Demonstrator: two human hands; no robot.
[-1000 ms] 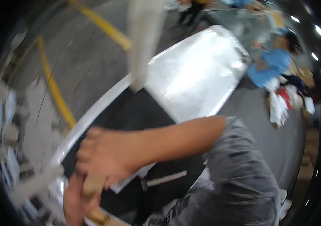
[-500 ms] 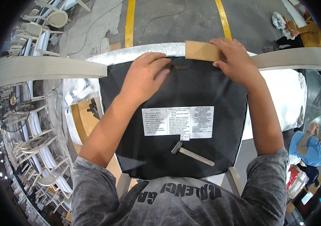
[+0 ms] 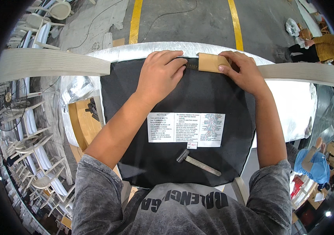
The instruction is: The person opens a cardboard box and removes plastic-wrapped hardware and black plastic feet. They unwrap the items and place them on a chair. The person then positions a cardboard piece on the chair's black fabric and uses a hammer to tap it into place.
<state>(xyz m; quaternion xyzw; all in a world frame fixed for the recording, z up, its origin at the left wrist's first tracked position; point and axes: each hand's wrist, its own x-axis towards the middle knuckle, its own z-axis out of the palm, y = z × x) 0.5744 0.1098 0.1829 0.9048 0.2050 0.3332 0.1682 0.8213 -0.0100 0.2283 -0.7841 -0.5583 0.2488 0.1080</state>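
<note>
A chair seat lies underside up in front of me, its black fabric (image 3: 131,117) carrying a white printed label (image 3: 184,129). At the seat's far edge my left hand (image 3: 161,74) is closed, thumb and fingers together on a small dark strip (image 3: 191,64) with gold-toned markings. My right hand (image 3: 240,71) grips a folded piece of brown cardboard (image 3: 213,63) just right of the strip, thumb on its near face. The cardboard lies at the seat's edge; whether it wraps the edge is unclear. Nearer me, a hammer (image 3: 198,163) rests on the fabric, touched by neither hand.
Pale wooden chair legs (image 3: 53,62) extend left and right from the seat. A cardboard box (image 3: 78,125) with dark pieces sits at left, near a fan (image 3: 9,98) and several chair frames (image 3: 43,180). People work at right, one in blue (image 3: 312,162).
My left hand has shifted slightly right and away from me with the dark strip. The cardboard has moved a little right and nearer, now lying against the strip's right end.
</note>
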